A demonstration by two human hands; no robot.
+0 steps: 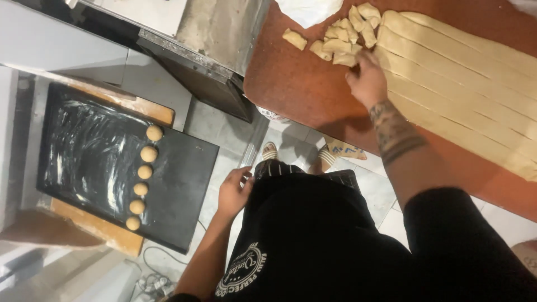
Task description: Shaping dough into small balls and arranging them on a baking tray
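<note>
A reddish-brown surface (pixel 302 84) is carrying a wide sheet of dough (pixel 464 84) cut into long strips, lying just to the right of the right hand (pixel 366 78). A black tray (pixel 95 151) is sitting to the left of the left hand (pixel 235 190), with six dough balls (pixel 144 170) in a row. The right hand is reaching to the cut dough pieces (pixel 341 36), fingers touching one; whether it is grasping, I cannot tell. The left hand is hanging loosely curled, holding nothing.

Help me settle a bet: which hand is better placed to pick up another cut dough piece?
Probably the right hand: its fingertips touch the pile of cut dough pieces on the brown table. The left hand hangs by the apron, empty.
</note>
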